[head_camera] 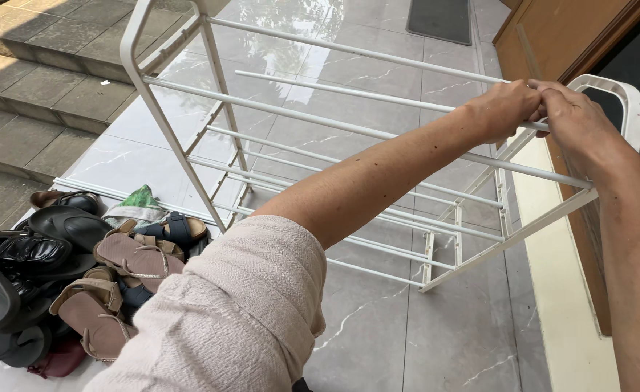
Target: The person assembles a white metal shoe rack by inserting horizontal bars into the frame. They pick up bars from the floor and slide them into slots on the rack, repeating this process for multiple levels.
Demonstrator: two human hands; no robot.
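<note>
Head view, item: white tubular shoe rack (320, 123), filling the frame's centre, empty, standing on grey floor tiles (378, 327); I judge it light, stiff, smooth and a little slippery. My left hand (505, 109) and right hand (578, 123) are both clenched around one thin crossbar (378, 96) at upper right, though the thicker side frame (618, 91) looks the sturdier hold. Adjacent, lower left: pile of sandals (127, 261).

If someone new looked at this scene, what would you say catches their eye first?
The white metal shoe rack fills the middle, tilted over the grey marble-look floor. At its right end, the left hand and right hand meet on one of its upper rods. At lower left lies a pile of sandals and dark shoes, beside stone steps.
</note>
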